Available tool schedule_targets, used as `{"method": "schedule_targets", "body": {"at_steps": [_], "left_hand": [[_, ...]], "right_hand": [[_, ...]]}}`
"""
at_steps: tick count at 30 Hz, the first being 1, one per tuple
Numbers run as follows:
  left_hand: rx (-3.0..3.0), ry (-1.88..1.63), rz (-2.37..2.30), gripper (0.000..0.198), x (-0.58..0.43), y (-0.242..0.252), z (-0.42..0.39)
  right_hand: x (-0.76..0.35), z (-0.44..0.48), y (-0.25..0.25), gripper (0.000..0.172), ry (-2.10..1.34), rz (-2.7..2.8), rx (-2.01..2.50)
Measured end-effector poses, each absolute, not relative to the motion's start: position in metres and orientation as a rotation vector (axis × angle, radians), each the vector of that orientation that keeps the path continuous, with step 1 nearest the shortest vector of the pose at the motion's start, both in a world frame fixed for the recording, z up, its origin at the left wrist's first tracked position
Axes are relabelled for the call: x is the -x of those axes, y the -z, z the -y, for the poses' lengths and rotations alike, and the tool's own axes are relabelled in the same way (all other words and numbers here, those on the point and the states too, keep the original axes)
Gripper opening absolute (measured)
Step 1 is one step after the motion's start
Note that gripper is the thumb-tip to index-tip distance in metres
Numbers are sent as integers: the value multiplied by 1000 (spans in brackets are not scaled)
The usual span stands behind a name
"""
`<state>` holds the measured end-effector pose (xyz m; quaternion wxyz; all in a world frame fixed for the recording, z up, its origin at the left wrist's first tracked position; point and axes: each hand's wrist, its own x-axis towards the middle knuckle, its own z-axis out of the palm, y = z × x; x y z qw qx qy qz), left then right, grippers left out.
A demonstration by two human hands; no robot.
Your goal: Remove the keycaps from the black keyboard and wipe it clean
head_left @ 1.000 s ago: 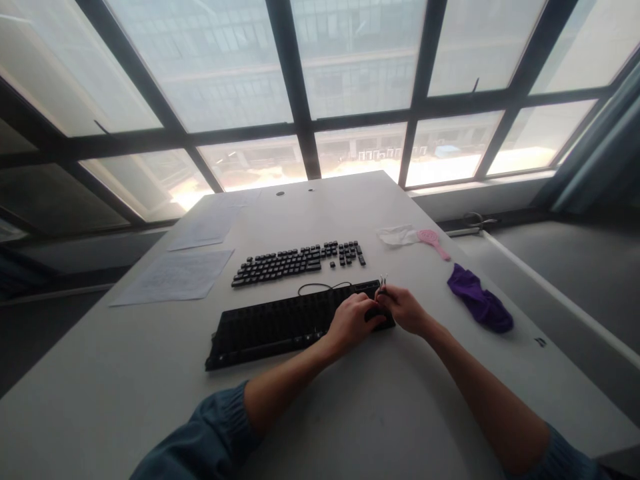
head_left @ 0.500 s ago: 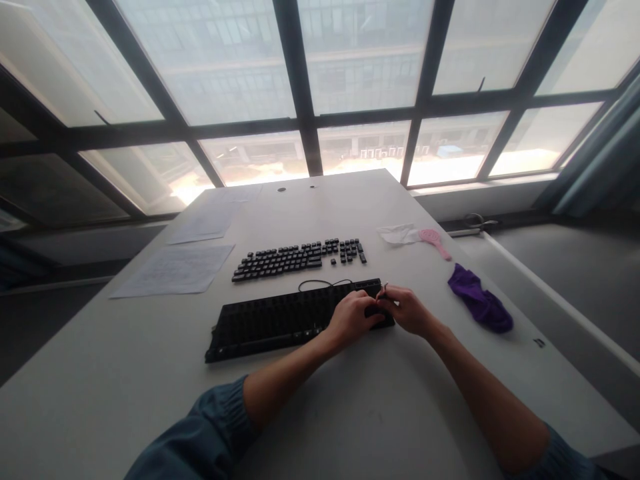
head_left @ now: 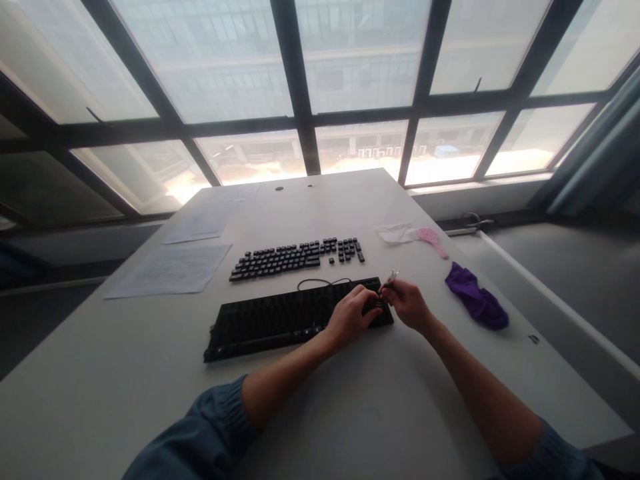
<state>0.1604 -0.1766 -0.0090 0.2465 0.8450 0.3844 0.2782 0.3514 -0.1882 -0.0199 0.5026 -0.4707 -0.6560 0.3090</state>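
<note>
A black keyboard (head_left: 280,319) lies on the table, most of its keycaps off, with a few along the near edge. My left hand (head_left: 350,313) rests over its right end, fingers curved and thumb apart from the index finger; nothing shows between them. Close beside it, my right hand (head_left: 406,303) is closed on a small wire tool (head_left: 395,274), apparently a keycap puller, its wire end pointing up. The fingertips of both hands nearly meet, hiding part of the number pad area. Beyond the keyboard, loose black keycaps (head_left: 285,260) are laid out in keyboard order.
Printed papers (head_left: 167,270) lie on the left. To the right are a white tissue (head_left: 397,233), a pink hairbrush (head_left: 431,241), a purple cloth (head_left: 477,297) and a small dark piece (head_left: 534,339) near the table edge. A cable (head_left: 320,281) loops behind the keyboard.
My right hand has turned and shifted slightly, so the tool's wire end now sticks up above the fingers. My left thumb and index finger have parted a little. The keyboard stays in place.
</note>
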Motion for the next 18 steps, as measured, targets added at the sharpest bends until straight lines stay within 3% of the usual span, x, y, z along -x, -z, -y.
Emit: {"method": "schedule_targets", "body": {"at_steps": [3,18], "left_hand": [[-2307,-749,-1053,32,-160,8,176],[-2383,-712,-1025,21,-161,17,172]], "right_hand": [[-356,188,17,15,-740,1678,1169],[-353,187,17,18,-747,1872,1177]]}}
